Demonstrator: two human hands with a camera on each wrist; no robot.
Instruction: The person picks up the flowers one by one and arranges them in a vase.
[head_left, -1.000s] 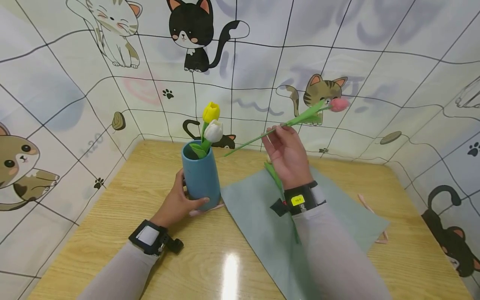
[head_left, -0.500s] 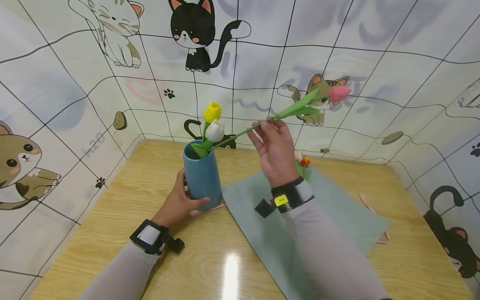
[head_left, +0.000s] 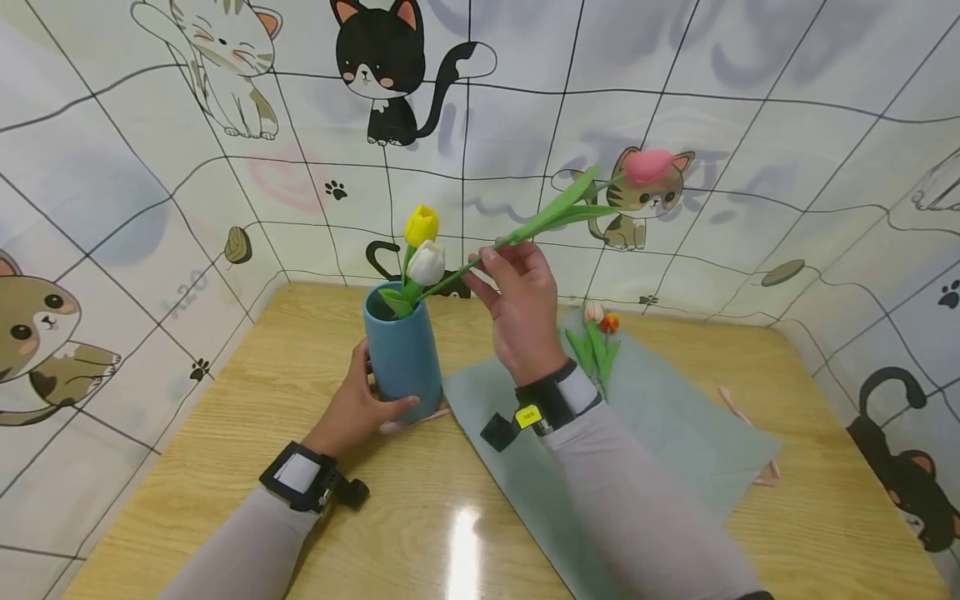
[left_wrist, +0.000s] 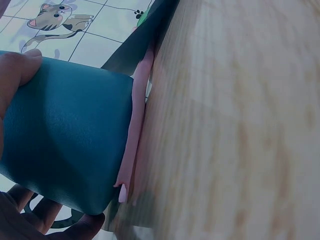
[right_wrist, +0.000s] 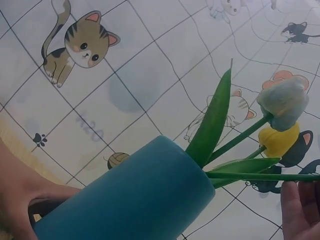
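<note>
My left hand [head_left: 360,408] grips the lower part of a blue vase [head_left: 403,358], thumb across its front. The vase stands upright on the table, holding a yellow tulip [head_left: 422,226] and a white tulip [head_left: 427,263]. With thumb and fingertips my right hand [head_left: 522,308] pinches the green stem of a pink tulip [head_left: 648,167], up and right of the vase. That stem slants down to the vase mouth, its lower end hidden behind the rim. In the right wrist view the stem [right_wrist: 260,176] crosses the rim beside a green leaf [right_wrist: 215,120].
Grey-green wrapping paper [head_left: 660,433] covers the table's right half. On it lie a pale pink tulip [head_left: 593,312] and an orange-red tulip [head_left: 610,323]. A pink ribbon [left_wrist: 134,135] runs along the vase base. Behind the wooden table [head_left: 247,367] hangs a cat-print cloth [head_left: 517,125].
My right hand has moved left and slightly up with the pink tulip, bringing the stem's lower end from beside the vase to its mouth. My left hand and the vase have not moved.
</note>
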